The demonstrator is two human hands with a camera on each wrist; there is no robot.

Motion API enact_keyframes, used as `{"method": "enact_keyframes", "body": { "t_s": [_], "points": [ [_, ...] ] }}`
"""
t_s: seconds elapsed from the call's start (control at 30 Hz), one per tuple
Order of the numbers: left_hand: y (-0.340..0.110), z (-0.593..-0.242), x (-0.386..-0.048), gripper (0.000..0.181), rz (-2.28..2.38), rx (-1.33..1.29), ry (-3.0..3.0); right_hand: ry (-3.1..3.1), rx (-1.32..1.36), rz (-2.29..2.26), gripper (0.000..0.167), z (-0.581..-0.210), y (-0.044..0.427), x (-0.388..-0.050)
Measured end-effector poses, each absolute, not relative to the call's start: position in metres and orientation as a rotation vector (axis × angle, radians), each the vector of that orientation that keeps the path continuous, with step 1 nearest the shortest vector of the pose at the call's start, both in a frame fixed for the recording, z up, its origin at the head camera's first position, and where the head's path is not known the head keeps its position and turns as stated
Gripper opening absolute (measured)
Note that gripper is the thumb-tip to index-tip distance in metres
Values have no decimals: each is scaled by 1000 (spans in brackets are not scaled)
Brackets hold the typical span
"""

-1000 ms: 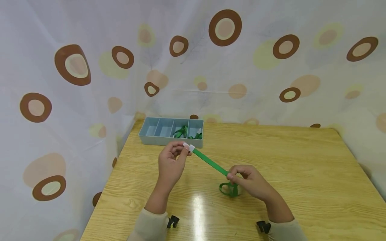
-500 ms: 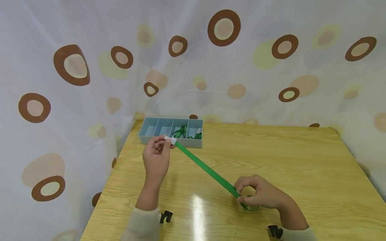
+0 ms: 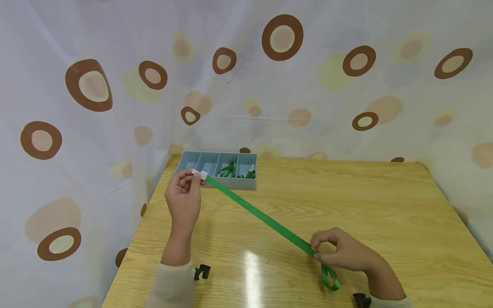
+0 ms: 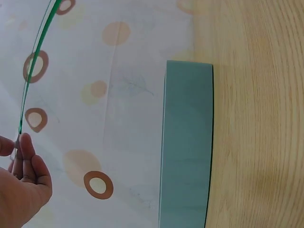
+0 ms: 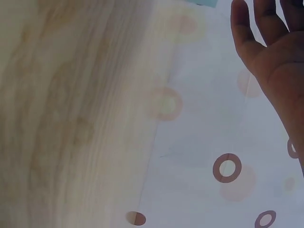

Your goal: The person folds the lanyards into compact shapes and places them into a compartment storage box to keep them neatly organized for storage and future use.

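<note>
A long, flat ribbon of bright green fabric (image 3: 262, 215) with a small white tab (image 3: 204, 175) at its upper end slants, stretched straight, from left of centre down to the lower right of the head view, where a loose loop hangs below it. The person's left hand (image 3: 185, 201) pinches the white tab between thumb and fingers; the right hand (image 3: 348, 252) pinches the ribbon between thumb and forefinger just above the loop. The left wrist view shows the ribbon edge-on, curving up to the top left corner; the right wrist view catches only the right hand's spread fingers and palm at upper right, so its pinch is clear from the head view alone. Behind the left hand, a blue-grey plastic box with four compartments (image 3: 231, 184) stands on the light wood-grain table (image 3: 346, 196); only the head view reveals more green ribbon in its two right-hand compartments, while the left wrist view shows one long outer wall. White cloth with brown-ringed spots (image 3: 246, 90) hangs behind.
</note>
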State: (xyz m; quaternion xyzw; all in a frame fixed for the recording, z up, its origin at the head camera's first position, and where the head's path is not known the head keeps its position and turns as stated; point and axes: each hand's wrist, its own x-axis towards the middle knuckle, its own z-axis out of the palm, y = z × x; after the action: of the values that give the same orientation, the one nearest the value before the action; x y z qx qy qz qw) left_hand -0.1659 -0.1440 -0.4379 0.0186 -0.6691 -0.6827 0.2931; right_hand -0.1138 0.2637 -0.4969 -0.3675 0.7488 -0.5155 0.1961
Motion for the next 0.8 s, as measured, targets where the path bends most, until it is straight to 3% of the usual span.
{"method": "enact_keyframes", "body": {
  "t_s": [0.57,0.8],
  "points": [
    [-169,-440,-168,18,-1747,162,-1709,2429,-768,-1533,18,-498,296,-105],
    [-171,-442,-169,19,-1769,144,-1697,2522,-687,-1506,14,-493,310,-102]
  ]
}}
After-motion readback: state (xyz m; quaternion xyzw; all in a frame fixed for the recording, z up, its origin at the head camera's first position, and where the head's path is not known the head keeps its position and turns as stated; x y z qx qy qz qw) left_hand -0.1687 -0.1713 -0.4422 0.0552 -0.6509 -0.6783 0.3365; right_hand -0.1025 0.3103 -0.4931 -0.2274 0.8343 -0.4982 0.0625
